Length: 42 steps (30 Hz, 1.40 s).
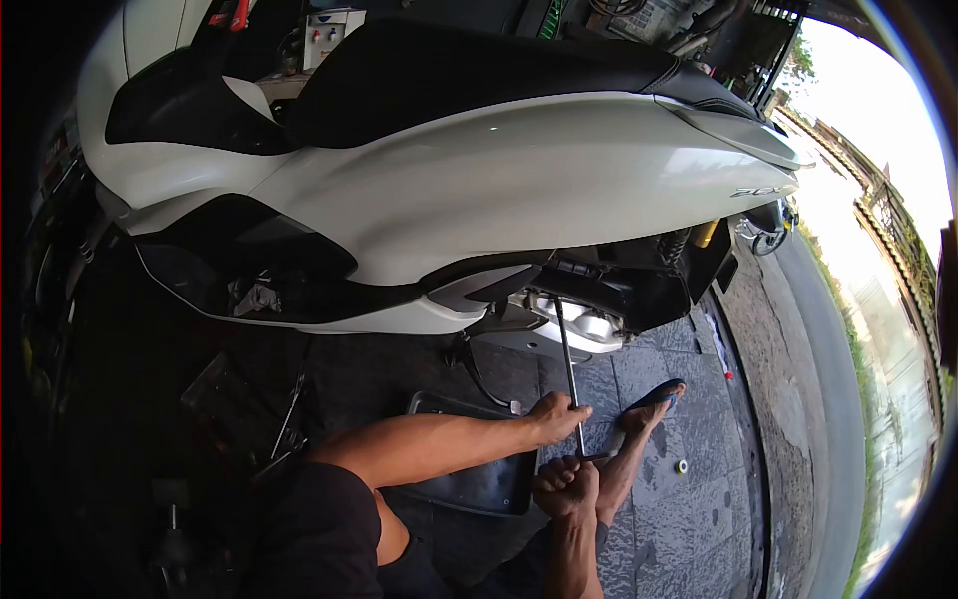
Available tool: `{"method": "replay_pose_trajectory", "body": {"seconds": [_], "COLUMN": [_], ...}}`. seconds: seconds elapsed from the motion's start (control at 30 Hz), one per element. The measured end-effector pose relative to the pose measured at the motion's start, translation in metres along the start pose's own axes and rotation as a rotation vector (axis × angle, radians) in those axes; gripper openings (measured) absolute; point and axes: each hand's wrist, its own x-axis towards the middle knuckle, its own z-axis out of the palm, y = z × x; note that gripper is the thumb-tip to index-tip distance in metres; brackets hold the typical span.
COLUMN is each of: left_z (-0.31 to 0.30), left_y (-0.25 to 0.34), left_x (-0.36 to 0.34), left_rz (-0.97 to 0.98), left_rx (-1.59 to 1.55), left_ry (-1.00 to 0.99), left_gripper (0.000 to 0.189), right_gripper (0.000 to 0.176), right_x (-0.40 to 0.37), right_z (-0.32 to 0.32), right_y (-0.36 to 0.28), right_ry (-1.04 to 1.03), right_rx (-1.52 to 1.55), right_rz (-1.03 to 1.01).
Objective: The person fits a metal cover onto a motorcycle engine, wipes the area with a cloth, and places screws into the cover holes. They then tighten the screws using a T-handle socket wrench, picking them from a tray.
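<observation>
A white scooter (479,190) with a black seat fills the upper view. A long metal T-handle wrench (570,364) runs from the silver engine cover (589,324) under its rear body down towards me. My left hand (559,419) is closed around the wrench's shaft. Lower down, my right hand (567,487) is wrapped round the handle end, where a short crossbar sticks out to the right. The wrench's far tip meets the engine area, but its exact seat is too small to make out.
Under my left forearm lies a black tray (514,484). A dark hose (479,374) hangs beside the engine. Tools (289,414) lie on the dark floor at left. My sandalled foot (656,397) rests on the tiles, near a small round yellow-and-white item (682,466). A road runs at right.
</observation>
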Motion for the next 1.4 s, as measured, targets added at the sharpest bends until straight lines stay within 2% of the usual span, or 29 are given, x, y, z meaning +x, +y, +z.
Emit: {"method": "replay_pose_trajectory", "body": {"seconds": [0.1,0.13,0.2,0.23,0.33,0.37,0.4,0.47,0.5,0.6,0.63,0.67,0.73,0.77,0.8,0.87,0.9,0.93,1.0,1.03,1.07,1.1,1.17,1.23,1.3,1.37,1.4], "left_z": [0.001,0.002,-0.001,0.000,0.005,0.002,0.000,0.005,0.006,-0.002,-0.003,-0.003,-0.005,-0.002,0.001,0.001,-0.004,-0.005,-0.007,-0.006,-0.008,-0.011,-0.012,-0.013,-0.017,-0.022,-0.027], "left_y": [-0.007,-0.013,-0.019,-0.020,-0.016,-0.011,-0.007,-0.006,-0.004,-0.011,-0.015,-0.018,-0.009,-0.010,-0.010,-0.013,-0.006,-0.005,-0.003,-0.004,-0.002,0.000,0.005,0.008,0.000,-0.012,-0.002], "left_x": [0.008,0.006,0.008,0.009,0.004,0.004,0.010,0.011,0.008,0.007,0.007,0.009,0.003,0.005,0.006,0.010,0.008,0.007,0.008,0.007,0.007,0.008,0.003,0.003,0.008,0.003,-0.013], "left_rz": [-0.041,-0.038,-0.035,-0.024,-0.020,-0.022,-0.019,-0.059,-0.041,-0.059,-0.036,-0.035,-0.067,-0.064,-0.041,-0.013,-0.010,-0.011,-0.004,-0.007,-0.011,-0.060,-0.113,-0.145,-0.068,0.059,0.056], "left_rx": [-0.042,-0.050,-0.059,-0.040,-0.013,0.000,0.005,0.099,-0.051,-0.032,-0.030,-0.034,-0.005,-0.005,-0.029,-0.035,-0.050,-0.065,-0.076,-0.097,-0.094,-0.076,-0.045,-0.073,-0.042,-0.003,0.008], "left_ry": [0.019,0.009,0.004,0.027,0.036,0.036,0.034,0.063,0.057,0.014,0.025,0.025,0.020,0.020,0.038,0.043,0.021,-0.004,0.010,0.024,0.020,-0.011,-0.052,-0.030,0.002,0.118,0.110], "left_gripper": [0.041,0.042,0.042,0.041,0.041,0.041,0.041,0.039,0.037,0.036,0.037,0.037,0.036,0.036,0.036,0.036,0.036,0.035,0.035,0.035,0.035,0.036,0.036,0.038,0.038,0.040,0.040], "right_gripper": [0.049,0.049,0.050,0.040,0.044,0.045,0.045,0.046,0.047,0.048,0.048,0.048,0.049,0.053,0.053,0.059,0.064,0.064,0.052,0.041,0.039,0.046,0.060,0.091,0.086,0.072,0.072], "right_x": [-0.005,-0.009,-0.011,-0.025,-0.022,-0.002,-0.003,-0.015,-0.015,-0.020,-0.013,-0.011,-0.031,-0.028,-0.021,-0.009,-0.019,-0.028,-0.042,-0.054,-0.066,-0.064,-0.050,-0.013,-0.016,-0.024,-0.024], "right_z": [-0.008,-0.013,-0.019,-0.007,0.013,-0.001,-0.001,-0.009,-0.006,-0.009,-0.010,-0.015,0.011,0.014,0.011,0.002,0.010,0.008,0.010,0.030,0.049,0.051,0.048,0.047,0.050,0.054,0.057], "right_y": [0.005,0.012,0.023,0.008,-0.008,-0.002,-0.002,0.004,0.002,0.003,0.015,0.013,-0.008,-0.009,-0.010,-0.012,-0.022,-0.028,-0.044,-0.050,-0.057,-0.059,-0.053,-0.039,-0.028,-0.026,-0.031], "right_ry": [-0.327,-0.325,0.035,0.064,0.125,0.128,0.129,0.082,0.052,-0.037,-0.009,-0.009,0.065,0.114,0.115,-0.180,-0.070,-0.065,-0.071,-0.049,0.015,0.052,0.104,-0.166,-0.140,-0.162,-0.154], "right_rx": [0.079,0.078,-1.047,-1.327,-1.425,-1.058,-1.052,-0.940,-0.878,-0.710,-1.046,-1.049,-1.477,-1.291,-1.285,0.026,-0.324,-0.318,-1.009,-1.111,-1.214,-1.645,-2.074,-1.524,-1.407,-1.290,-1.279], "right_rz": [0.352,0.356,-0.870,-0.973,-0.893,-0.547,-0.549,-0.400,-0.345,-0.151,-0.764,-0.764,-0.962,-0.681,-0.685,0.073,-0.015,-0.015,-0.499,-0.742,-0.991,-1.270,-1.526,-1.146,-1.099,-0.903,-0.899]}}
